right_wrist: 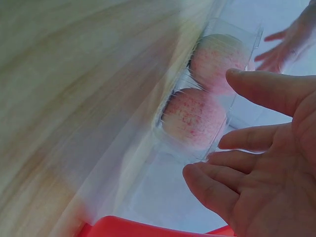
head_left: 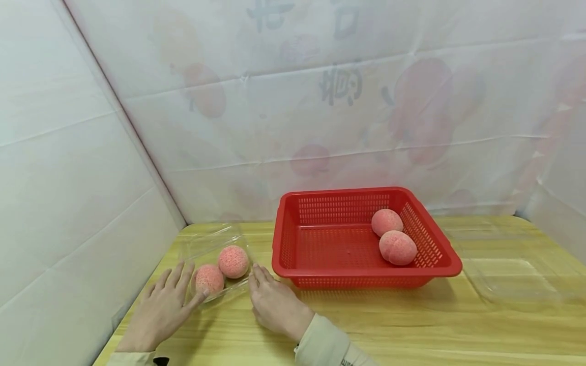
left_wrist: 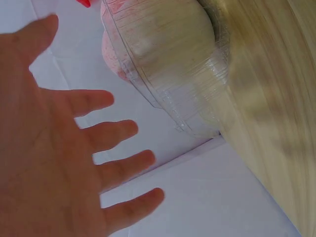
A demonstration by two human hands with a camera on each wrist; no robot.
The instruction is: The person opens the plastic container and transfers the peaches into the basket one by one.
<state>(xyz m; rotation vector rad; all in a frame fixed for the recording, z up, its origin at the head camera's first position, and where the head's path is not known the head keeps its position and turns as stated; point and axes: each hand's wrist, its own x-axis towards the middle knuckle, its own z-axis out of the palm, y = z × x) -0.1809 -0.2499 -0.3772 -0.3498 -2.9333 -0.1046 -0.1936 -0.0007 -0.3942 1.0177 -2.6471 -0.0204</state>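
Observation:
A clear plastic clamshell box (head_left: 220, 239) lies on the left of the table, with two pink speckled peaches (head_left: 233, 262) inside its near part. My left hand (head_left: 160, 307) is at the box's left side, its fingers spread and straight, nothing in its grasp. On the box's right side is my right hand (head_left: 276, 302), fingers extended close to the wall; whether they touch it I cannot tell. Through the transparent side, the right wrist view shows both peaches (right_wrist: 195, 118). The left wrist view has the open left palm (left_wrist: 49, 158) apart from the box wall (left_wrist: 163, 98).
A red slotted basket (head_left: 339, 279) stands right of the box, holding two more peaches (head_left: 397, 247) at its right end. Farther right lies clear plastic packaging (head_left: 513, 277). White printed sheeting (head_left: 274, 127) rises behind the wooden table (head_left: 412, 325) and along its left.

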